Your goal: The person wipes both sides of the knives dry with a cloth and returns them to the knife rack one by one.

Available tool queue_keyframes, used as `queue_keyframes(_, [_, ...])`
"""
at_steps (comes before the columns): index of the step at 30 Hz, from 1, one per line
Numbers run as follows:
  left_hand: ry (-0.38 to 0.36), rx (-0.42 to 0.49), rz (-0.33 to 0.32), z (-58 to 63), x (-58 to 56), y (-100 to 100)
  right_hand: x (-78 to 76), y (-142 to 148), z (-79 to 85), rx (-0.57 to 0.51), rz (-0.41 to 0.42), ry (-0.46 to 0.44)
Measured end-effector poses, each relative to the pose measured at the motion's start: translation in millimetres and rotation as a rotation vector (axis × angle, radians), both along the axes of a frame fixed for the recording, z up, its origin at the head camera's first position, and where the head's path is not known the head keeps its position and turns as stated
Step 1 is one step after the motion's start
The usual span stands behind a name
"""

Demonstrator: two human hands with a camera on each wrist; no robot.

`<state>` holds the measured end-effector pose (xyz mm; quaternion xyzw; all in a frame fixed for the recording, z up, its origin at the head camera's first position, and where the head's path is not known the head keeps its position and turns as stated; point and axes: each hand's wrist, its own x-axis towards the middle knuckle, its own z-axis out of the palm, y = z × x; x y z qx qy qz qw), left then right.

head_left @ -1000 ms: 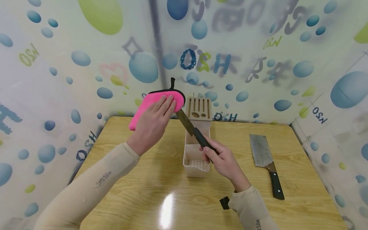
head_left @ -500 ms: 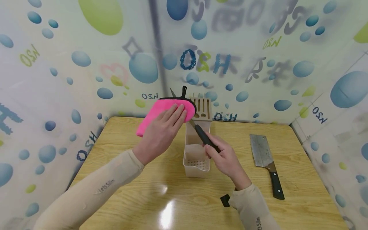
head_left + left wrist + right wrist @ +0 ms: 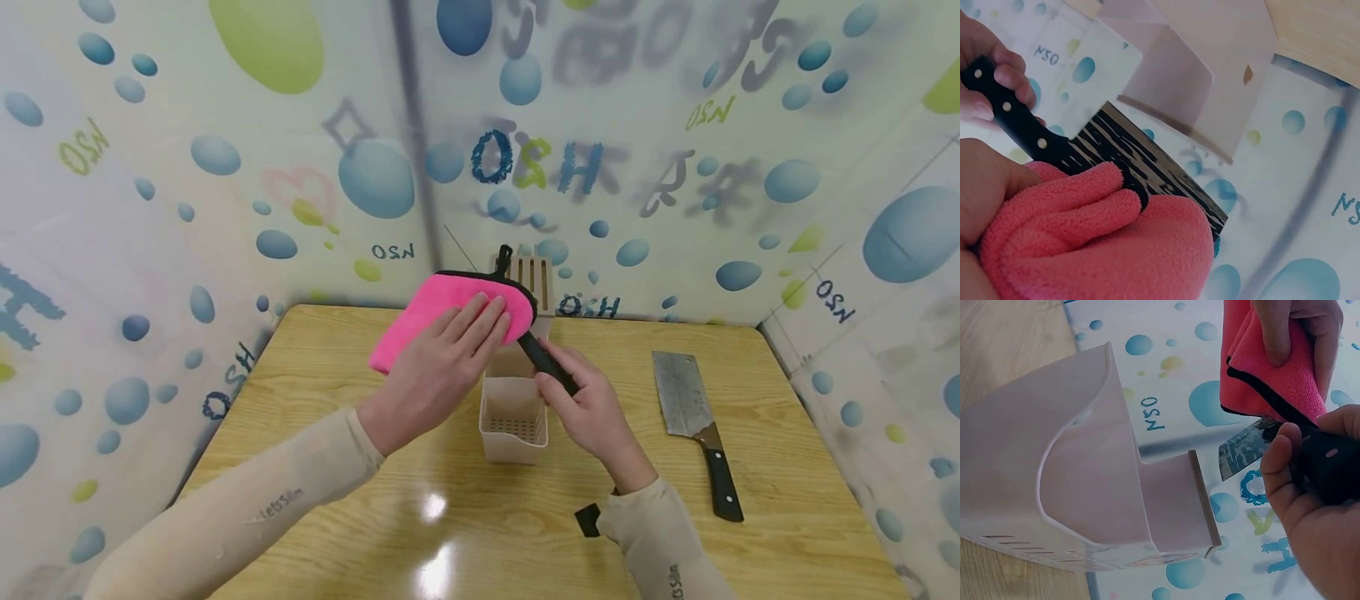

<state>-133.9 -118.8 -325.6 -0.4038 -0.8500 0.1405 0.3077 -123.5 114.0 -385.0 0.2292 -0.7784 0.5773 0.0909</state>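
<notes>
My right hand [image 3: 588, 408] grips the black riveted handle [image 3: 1007, 106] of a kitchen knife, raised above the table. Its dark, wavy-patterned blade [image 3: 1147, 156] points up and to the left. A pink cloth [image 3: 435, 308] with black edging and a black loop lies folded over the blade. My left hand [image 3: 442, 367] holds that cloth against the knife, fingers on top and the thumb [image 3: 1275, 337] beneath, close to the handle. In the head view the cloth hides most of the blade, leaving only a thin sliver above it.
Behind and below the hands stands a pale knife holder [image 3: 513, 421] with a slotted beige top [image 3: 536, 283]. A cleaver [image 3: 682, 396] lies at the right on the wooden table [image 3: 337, 500]. Beside the right sleeve is a small black piece [image 3: 587, 521]. A patterned wall covering [image 3: 637, 100] surrounds the table.
My left hand has slid the cloth down and right along the blade to the handle, uncovering a sliver of blade above it. The right hand keeps its grip, and the blade has turned nearly edge-on.
</notes>
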Motion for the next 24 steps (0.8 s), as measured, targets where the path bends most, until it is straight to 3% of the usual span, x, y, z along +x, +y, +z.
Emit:
queue_keyframes(15, [0.006,-0.063,-0.044,-8.6,18.4,13,0.6,-1,-0.2,-0.007,-0.054,-0.028])
queue_keyframes(24, [0.029,-0.044,-0.044,-9.0,13.5,11,0.8,1,0.9,0.04,-0.099,-0.042])
